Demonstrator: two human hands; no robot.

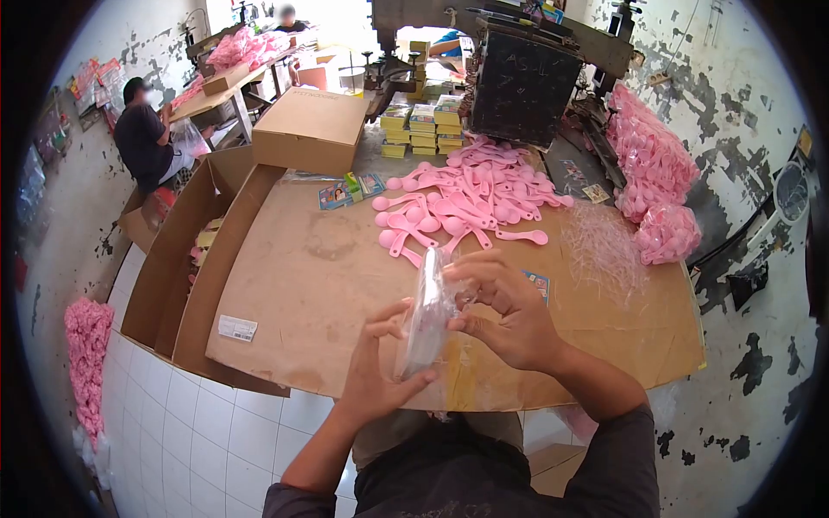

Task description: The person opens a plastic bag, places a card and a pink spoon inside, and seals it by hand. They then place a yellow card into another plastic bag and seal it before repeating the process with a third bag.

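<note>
Plastic bag, clear and narrow, stands nearly upright between both hands, just above the near edge of the desk. What is inside it cannot be made out. The left hand cups it from below, its fingers curled shut around the lower end with the thumb raised beside it. The right hand grips the upper part, its fingers bent over the top edge and the thumb pressed against the side.

A brown cardboard sheet covers the desk. Just behind the right hand lies a small printed card. Farther back, a loose heap of pink spoons spreads across the cardboard, with a tangle of clear plastic strips to its right and filled bags of pink spoons beyond that. More printed cards, a closed cardboard box and stacks of small yellow boxes sit at the far side, before a dark machine. Open cartons stand left of the desk, where another person sits.
</note>
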